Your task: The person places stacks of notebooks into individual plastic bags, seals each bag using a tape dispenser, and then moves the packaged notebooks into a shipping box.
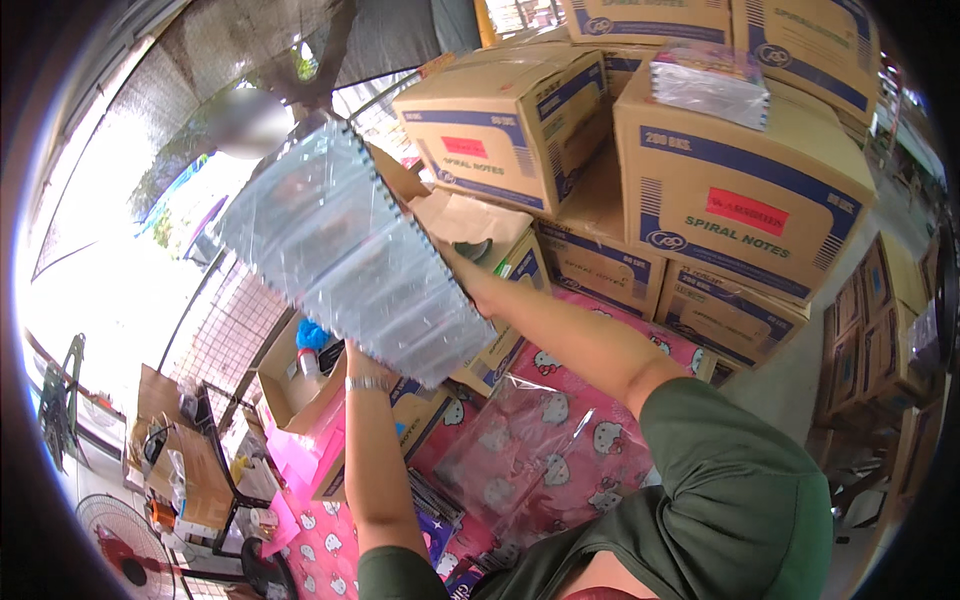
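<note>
A long row of spiral notebooks in clear plastic is raised in front of me, tilted, with dark coils along its edges. My right hand grips its right side, the fingers partly out of sight behind it. At the lower edge, my left hand holds the bundle from below; its fingers are mostly hidden, and a metal band circles the wrist. Below the bundle, a clear plastic sheet or bag lies on a pink patterned table cover. Beyond my right hand stands an opened carton.
Closed cartons are stacked at the right and back, with a wrapped notebook bundle on one. An open box holds a blue item and a bottle. Pink paper lies beside it. A fan stands at lower left.
</note>
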Motion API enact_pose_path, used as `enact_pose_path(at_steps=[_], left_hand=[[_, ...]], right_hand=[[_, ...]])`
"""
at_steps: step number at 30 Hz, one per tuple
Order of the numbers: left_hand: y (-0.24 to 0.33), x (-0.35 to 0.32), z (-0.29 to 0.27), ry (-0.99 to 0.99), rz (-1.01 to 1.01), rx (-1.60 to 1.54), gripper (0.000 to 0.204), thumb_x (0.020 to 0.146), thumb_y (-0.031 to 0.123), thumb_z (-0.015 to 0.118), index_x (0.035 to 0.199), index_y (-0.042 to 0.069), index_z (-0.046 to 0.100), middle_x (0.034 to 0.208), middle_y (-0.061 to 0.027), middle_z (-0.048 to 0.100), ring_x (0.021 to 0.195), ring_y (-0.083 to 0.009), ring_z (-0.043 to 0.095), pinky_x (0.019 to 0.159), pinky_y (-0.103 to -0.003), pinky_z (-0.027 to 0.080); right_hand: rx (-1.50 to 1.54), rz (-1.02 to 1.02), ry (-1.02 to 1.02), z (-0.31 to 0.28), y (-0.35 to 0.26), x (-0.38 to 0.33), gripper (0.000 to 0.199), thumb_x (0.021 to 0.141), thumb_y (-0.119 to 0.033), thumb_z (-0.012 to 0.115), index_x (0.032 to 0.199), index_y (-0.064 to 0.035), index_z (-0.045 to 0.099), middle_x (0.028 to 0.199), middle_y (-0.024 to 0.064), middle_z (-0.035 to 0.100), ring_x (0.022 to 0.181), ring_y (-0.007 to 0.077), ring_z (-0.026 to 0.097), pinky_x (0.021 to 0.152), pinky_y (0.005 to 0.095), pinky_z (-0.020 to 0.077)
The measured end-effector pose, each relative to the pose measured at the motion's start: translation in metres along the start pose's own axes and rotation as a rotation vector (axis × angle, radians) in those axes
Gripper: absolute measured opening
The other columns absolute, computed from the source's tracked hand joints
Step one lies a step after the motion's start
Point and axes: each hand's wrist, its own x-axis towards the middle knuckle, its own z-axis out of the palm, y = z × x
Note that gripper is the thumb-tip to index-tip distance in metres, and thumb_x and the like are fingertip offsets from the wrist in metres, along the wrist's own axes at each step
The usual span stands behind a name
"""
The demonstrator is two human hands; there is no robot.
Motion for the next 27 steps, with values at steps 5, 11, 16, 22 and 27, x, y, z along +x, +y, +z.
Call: enact_pose_path(at_steps=[5, 11, 16, 22, 27], left_hand=[[-0.046, -0.083, -0.006, -0.038, 0.010, 0.057, 0.055, 0.092, 0.052, 0.048, 0.123, 0.008, 0.058, 0.118, -0.0106, 0.062, 0.106, -0.0306, 0.058, 0.093, -0.049, 0.047], [-0.107, -0.177, 0.014, -0.076, -0.035, 0.153, 0.054, 0.092, 0.051, 0.048, 0.123, 0.008, 0.057, 0.118, -0.0108, 0.062, 0.105, -0.0305, 0.059, 0.092, -0.049, 0.047], [-0.175, -0.262, 0.031, -0.116, -0.119, 0.216, 0.054, 0.092, 0.050, 0.048, 0.123, 0.007, 0.057, 0.117, -0.0109, 0.062, 0.105, -0.0303, 0.059, 0.092, -0.048, 0.047], [-0.297, -0.350, 0.091, -0.223, -0.292, 0.317, 0.053, 0.092, 0.050, 0.049, 0.122, 0.007, 0.057, 0.116, -0.0111, 0.062, 0.104, -0.0302, 0.059, 0.091, -0.048, 0.047], [-0.416, -0.395, 0.166, -0.379, -0.504, 0.399, 0.053, 0.092, 0.049, 0.049, 0.122, 0.006, 0.057, 0.115, -0.0112, 0.062, 0.103, -0.0301, 0.059, 0.091, -0.048, 0.048]], right_hand=[[0.030, -0.177, 0.065, 0.005, 0.033, -0.082, 0.085, 0.088, -0.072, 0.037, 0.149, -0.0124, 0.030, 0.147, 0.0123, 0.041, 0.131, 0.0271, 0.044, 0.106, 0.0423, 0.0380], [-0.367, -0.238, 0.375, 0.001, 0.052, -0.209, 0.097, 0.086, -0.074, 0.039, 0.151, -0.0055, 0.018, 0.153, 0.0171, 0.028, 0.141, 0.0312, 0.025, 0.114, 0.0378, 0.0203], [-0.477, -0.080, 0.625, 0.036, 0.033, -0.366, 0.084, 0.089, -0.067, 0.037, 0.153, -0.0172, 0.016, 0.156, 0.0181, 0.020, 0.144, 0.0395, 0.009, 0.115, 0.0498, 0.0060], [-0.545, -0.189, 0.793, 0.021, 0.046, -0.555, 0.086, 0.092, -0.063, 0.033, 0.152, -0.0055, 0.013, 0.155, 0.0216, 0.017, 0.145, 0.0343, 0.013, 0.116, 0.0432, 0.0080], [-0.543, -0.156, 1.030, 0.009, 0.046, -0.713, 0.100, 0.087, -0.073, 0.029, 0.151, 0.0011, 0.006, 0.154, 0.0271, 0.013, 0.145, 0.0394, 0.005, 0.116, 0.0450, 0.0040]])
